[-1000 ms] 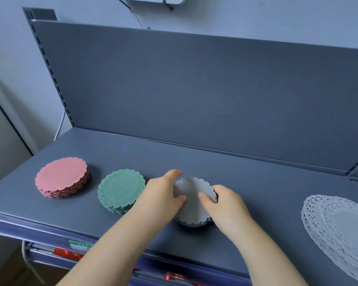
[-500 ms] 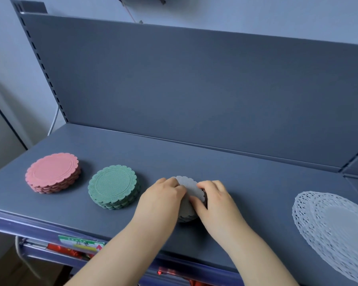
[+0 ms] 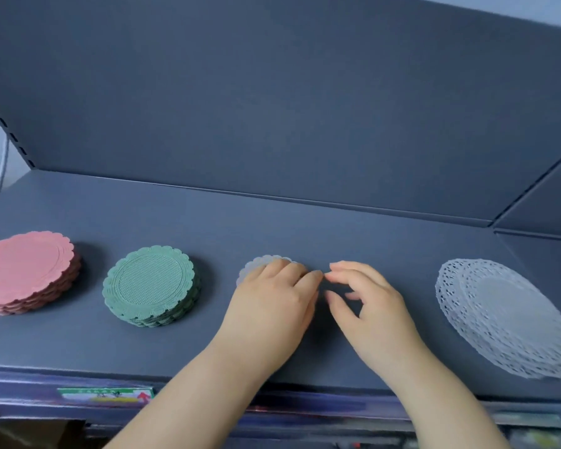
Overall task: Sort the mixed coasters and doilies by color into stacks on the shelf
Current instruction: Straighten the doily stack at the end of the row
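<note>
The left forearm [image 3: 188,396] and right forearm [image 3: 441,400] reach in from below. The left grip [image 3: 272,306] lies palm down, fingers together and nearly straight. The right grip [image 3: 373,306] is beside it, fingers loosely curled, holding nothing, fingertips almost meeting the left's

Hands: the left hand [image 3: 272,306] and the right hand [image 3: 370,306] are showing bare in the lower centre of the frame.
Left forearm: the left forearm [image 3: 191,393] is showing bare from the wrist to the bottom edge, left of centre.
Right forearm: the right forearm [image 3: 441,400] is showing bare from the wrist to the bottom edge, right of centre.
Fingers: the right hand's fingers [image 3: 347,270] are looking blurred, so the nails are not reading clearly.
</note>
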{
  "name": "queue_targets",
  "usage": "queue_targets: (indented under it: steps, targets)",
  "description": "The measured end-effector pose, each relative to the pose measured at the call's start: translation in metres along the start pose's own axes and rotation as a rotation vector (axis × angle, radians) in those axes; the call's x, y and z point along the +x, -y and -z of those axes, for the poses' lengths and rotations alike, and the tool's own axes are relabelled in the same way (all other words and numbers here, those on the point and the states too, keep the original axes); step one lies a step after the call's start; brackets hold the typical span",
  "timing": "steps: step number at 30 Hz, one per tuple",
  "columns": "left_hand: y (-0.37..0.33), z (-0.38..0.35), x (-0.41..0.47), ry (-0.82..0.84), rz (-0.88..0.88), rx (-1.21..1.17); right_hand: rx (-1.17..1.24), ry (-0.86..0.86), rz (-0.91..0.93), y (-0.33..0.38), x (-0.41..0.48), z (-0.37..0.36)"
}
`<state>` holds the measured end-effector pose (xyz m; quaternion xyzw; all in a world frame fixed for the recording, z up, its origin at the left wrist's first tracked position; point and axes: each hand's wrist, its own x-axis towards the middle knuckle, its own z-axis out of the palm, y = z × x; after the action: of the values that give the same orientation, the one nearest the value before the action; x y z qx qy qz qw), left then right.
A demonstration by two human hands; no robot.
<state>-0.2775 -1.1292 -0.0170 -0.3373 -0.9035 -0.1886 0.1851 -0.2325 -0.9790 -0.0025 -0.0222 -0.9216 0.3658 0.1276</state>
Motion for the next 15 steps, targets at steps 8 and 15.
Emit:
queue_targets:
  steps: [8, 15]
  targets:
    - [-0.041, -0.022, 0.017, 0.011, -0.133, -0.04, -0.021, -0.204, -0.018, -0.034, -0.021, 0.042]
    - [-0.1, -0.036, 0.04, 0.076, -0.087, -0.036, -0.03, -0.219, -0.176, -0.079, -0.026, 0.116]
